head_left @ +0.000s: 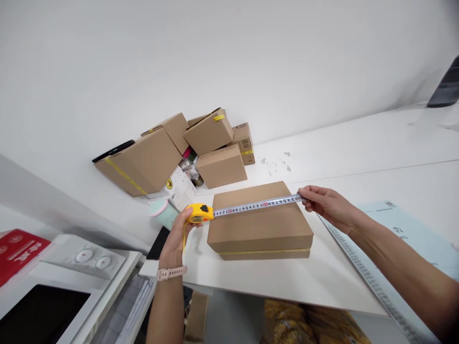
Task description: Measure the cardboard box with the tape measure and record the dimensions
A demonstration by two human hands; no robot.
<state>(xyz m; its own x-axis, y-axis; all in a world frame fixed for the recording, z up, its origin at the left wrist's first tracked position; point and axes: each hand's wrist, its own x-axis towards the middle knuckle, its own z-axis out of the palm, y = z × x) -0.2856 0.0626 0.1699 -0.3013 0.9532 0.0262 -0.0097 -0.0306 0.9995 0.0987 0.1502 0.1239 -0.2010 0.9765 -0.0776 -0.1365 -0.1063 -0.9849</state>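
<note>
Head view: a bit left of center, the left hand [176, 236] has its fingers wrapped around the yellow tape measure [199, 213], some tucked out of sight behind it. Right of center, the right hand [321, 201] is pinching the tip of the metal blade [256, 206], which stretches across the cardboard box [261, 227] mid-frame. Can't tell if blade and box touch.

Head view: close above white table [333, 279], facing forward and down, wall [229, 62] beyond.
</note>
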